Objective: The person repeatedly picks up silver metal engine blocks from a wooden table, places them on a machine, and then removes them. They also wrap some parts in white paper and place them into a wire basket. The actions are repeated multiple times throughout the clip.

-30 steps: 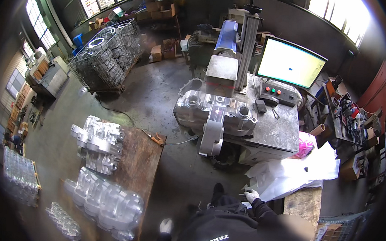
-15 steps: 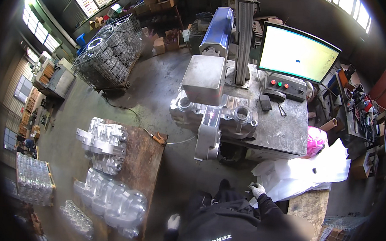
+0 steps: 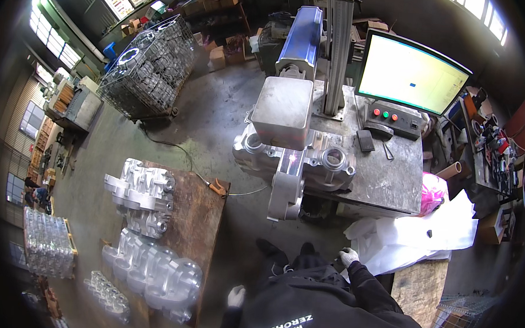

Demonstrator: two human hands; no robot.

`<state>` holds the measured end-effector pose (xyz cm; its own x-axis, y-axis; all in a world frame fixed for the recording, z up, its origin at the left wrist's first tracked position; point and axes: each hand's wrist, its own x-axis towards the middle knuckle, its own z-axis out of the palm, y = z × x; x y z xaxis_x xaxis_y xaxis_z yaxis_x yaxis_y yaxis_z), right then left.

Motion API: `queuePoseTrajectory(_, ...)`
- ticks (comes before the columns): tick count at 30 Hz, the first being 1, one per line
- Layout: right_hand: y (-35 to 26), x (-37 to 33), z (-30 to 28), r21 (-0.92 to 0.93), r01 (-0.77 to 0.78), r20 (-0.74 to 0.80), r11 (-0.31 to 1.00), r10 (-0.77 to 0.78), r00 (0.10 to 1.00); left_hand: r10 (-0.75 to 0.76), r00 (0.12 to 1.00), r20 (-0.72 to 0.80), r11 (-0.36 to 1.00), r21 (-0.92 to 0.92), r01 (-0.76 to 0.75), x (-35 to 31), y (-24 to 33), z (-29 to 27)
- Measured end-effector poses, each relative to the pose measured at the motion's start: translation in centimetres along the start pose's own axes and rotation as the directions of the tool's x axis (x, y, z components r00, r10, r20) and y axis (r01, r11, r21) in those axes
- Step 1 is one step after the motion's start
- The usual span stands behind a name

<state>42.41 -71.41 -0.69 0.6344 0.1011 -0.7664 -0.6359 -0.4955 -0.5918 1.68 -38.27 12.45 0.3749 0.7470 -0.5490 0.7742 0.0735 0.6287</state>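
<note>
My left hand (image 3: 236,295), in a white glove, hangs low beside my body, right of the wooden-topped table. Its fingers are too small and turned away to make out. My right hand (image 3: 348,257), also gloved, is at the left edge of the white packing sheets (image 3: 413,237); its fingers look loosely apart, with nothing visible in them. Ahead, a large cast metal housing (image 3: 334,162) lies on the metal workbench (image 3: 386,176), under the boxy grey head (image 3: 282,111) of a machine with a blue body (image 3: 300,38). A small reddish light shows on the casting's projecting arm (image 3: 286,192).
Silvery castings (image 3: 156,271) stand on the wooden-topped table (image 3: 197,214) at left. A lit monitor (image 3: 412,74) and button box (image 3: 392,119) sit on the workbench. Beyond are a wire cage of castings (image 3: 149,69) and a cable (image 3: 177,147) on the floor. A pink bag (image 3: 432,193) is at right.
My view has shifted slightly, so the bench and machine sit a little further right. One dark shoe now shows further left and forward. Both hands stay about where they were.
</note>
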Motion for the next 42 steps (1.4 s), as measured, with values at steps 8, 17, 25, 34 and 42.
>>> queuePoseTrajectory(8,-5.3,-1.8,2.0,0.190,-0.062,0.125,0.980,0.039,0.991,0.012,1.000,-0.002,0.999,0.046,-0.012,1.3,0.4,-1.4)
queuePoseTrajectory(17,-4.1,-1.8,1.7,0.161,-0.116,0.123,0.980,0.097,0.988,-0.080,0.997,0.004,0.996,-0.049,0.080,1.3,-1.6,-0.8)
queuePoseTrajectory(25,-3.6,-0.8,0.9,0.099,-0.049,0.096,0.994,0.039,0.995,-0.047,0.999,0.012,0.996,-0.073,0.048,-0.3,0.4,-0.4)
queuePoseTrajectory(34,-4.2,-1.3,1.1,0.102,-0.041,0.138,0.994,0.027,0.990,-0.057,0.998,0.005,0.994,-0.097,0.057,-0.4,-0.3,0.1)
queuePoseTrajectory(42,-3.9,-1.9,0.5,0.131,-0.048,0.109,0.990,0.034,0.993,-0.013,1.000,0.016,0.998,-0.066,0.014,-0.9,-0.8,0.7)
